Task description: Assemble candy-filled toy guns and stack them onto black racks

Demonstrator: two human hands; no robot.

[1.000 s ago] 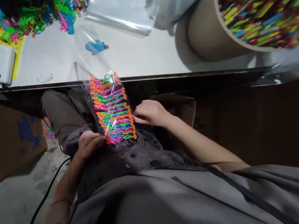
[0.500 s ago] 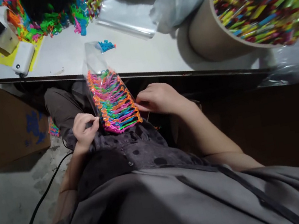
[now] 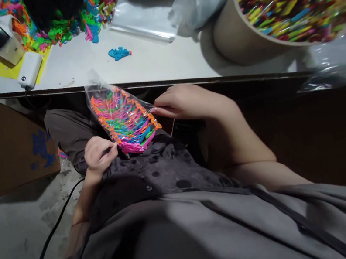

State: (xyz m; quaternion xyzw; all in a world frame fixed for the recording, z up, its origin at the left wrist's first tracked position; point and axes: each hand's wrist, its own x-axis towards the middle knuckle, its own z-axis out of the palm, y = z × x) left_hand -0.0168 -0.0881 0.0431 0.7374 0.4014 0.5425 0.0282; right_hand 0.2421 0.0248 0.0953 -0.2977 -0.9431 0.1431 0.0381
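Observation:
A clear plastic bag [image 3: 97, 81] hangs over my lap, filled with stacked rows of small plastic pieces [image 3: 126, 119] in pink, green, blue and orange. Orange tips line both sides of the stack. My left hand [image 3: 100, 154] pinches the bag's lower left edge between thumb and finger. On the other side, my right hand [image 3: 178, 103] pinches the right edge, and the film is pulled taut towards its fingertips. Beyond the bag, a blue plastic piece with an orange tip [image 3: 119, 53] lies on the white table [image 3: 75, 62].
Flat clear bags [image 3: 144, 21] lie on the table beside a loose heap of coloured pieces [image 3: 60, 31]. A large tub [image 3: 231, 33] of colourful wrapped sticks stands at right. At left are a cardboard box [image 3: 6, 144], a white device [image 3: 30, 68] and a black cable [image 3: 50, 238].
The bag has tilted and its top has come down off the table towards me, uncovering the blue piece. My right hand has moved slightly up and drawn the bag's right edge outward.

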